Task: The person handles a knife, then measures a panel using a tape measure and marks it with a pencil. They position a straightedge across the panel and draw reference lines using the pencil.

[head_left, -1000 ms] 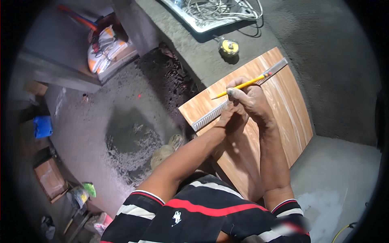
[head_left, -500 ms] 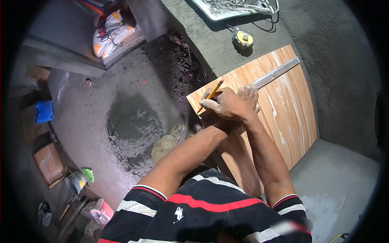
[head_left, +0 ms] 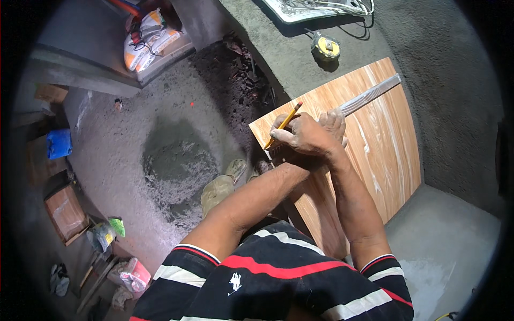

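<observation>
A wood-patterned tile point(head_left: 377, 155) lies before me, with a metal straightedge point(head_left: 372, 95) slanting across it. My forearms cross, the right over the left. My left hand point(head_left: 334, 123) lies on the straightedge, its fingers across the bar and pressing it against the tile; its palm is partly hidden. Closed around a yellow pencil point(head_left: 292, 117) is my right hand point(head_left: 308, 134), just to the left of the other hand. The pencil's tip points down at the tile's left edge, close to the straightedge's line.
A yellow tape measure point(head_left: 325, 48) sits on the concrete ledge point(head_left: 289, 67) beyond the tile. Behind it stands a white tray point(head_left: 292, 16) with cables. Rubble lines the ledge's base. Bags point(head_left: 150, 45) lie at the far left, with a blue container point(head_left: 58, 144) and boxes along the left.
The view has shifted slightly. The pencil leans a little more to the right in my right hand. My left hand stays on the straightedge.
</observation>
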The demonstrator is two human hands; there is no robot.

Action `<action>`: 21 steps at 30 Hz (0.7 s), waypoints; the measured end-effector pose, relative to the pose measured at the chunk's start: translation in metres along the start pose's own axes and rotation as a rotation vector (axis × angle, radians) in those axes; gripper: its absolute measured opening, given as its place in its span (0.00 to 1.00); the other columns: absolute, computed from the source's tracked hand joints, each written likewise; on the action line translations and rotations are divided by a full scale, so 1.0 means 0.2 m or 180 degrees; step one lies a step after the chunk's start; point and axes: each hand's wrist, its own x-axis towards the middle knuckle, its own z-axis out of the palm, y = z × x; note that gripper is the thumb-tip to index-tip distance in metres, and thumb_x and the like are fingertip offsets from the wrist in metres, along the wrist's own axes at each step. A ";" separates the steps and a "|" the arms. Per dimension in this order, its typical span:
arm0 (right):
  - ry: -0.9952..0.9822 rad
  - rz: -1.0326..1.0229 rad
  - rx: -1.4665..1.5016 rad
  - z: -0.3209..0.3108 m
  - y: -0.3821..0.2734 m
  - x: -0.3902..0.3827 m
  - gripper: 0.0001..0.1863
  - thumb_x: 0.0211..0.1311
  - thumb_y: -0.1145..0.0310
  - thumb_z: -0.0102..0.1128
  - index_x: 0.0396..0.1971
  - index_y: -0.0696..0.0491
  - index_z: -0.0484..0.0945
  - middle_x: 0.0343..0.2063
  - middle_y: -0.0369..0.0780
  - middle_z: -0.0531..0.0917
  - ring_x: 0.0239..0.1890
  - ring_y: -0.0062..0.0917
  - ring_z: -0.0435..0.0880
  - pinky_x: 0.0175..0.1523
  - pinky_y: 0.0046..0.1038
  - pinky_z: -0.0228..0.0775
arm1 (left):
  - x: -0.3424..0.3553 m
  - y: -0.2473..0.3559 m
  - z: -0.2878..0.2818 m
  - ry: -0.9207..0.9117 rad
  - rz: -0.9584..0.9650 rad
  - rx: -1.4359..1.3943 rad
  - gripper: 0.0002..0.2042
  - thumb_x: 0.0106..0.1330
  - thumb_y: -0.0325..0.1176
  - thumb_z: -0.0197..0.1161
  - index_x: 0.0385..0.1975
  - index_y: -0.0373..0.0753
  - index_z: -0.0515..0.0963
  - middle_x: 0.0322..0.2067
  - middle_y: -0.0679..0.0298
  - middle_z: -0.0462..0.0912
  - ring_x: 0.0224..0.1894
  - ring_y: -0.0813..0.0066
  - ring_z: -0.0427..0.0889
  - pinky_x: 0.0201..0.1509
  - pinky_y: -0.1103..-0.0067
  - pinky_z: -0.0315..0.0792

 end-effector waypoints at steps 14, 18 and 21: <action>0.0444 -0.0198 -0.0011 0.01 0.01 -0.05 0.14 0.67 0.57 0.64 0.40 0.52 0.84 0.30 0.46 0.88 0.33 0.40 0.87 0.45 0.36 0.77 | -0.02 0.02 0.00 0.0170 0.0044 0.0109 0.38 0.71 0.51 0.53 0.70 0.23 0.61 0.74 0.37 0.56 0.77 0.40 0.52 0.80 0.50 0.44; 0.0557 -0.0324 -0.0060 0.01 0.04 -0.07 0.13 0.66 0.58 0.65 0.38 0.52 0.83 0.29 0.46 0.87 0.33 0.42 0.87 0.45 0.37 0.77 | 0.01 0.04 -0.03 -0.0022 0.0043 0.0021 0.35 0.73 0.49 0.51 0.70 0.25 0.63 0.72 0.39 0.60 0.75 0.40 0.58 0.79 0.52 0.47; 0.0617 -0.0448 -0.0232 -0.11 0.03 -0.06 0.11 0.65 0.61 0.65 0.36 0.53 0.82 0.28 0.47 0.86 0.32 0.43 0.86 0.42 0.38 0.77 | -0.01 0.02 -0.02 0.0249 0.0047 0.0220 0.31 0.73 0.48 0.51 0.68 0.29 0.68 0.70 0.42 0.67 0.73 0.44 0.64 0.78 0.55 0.52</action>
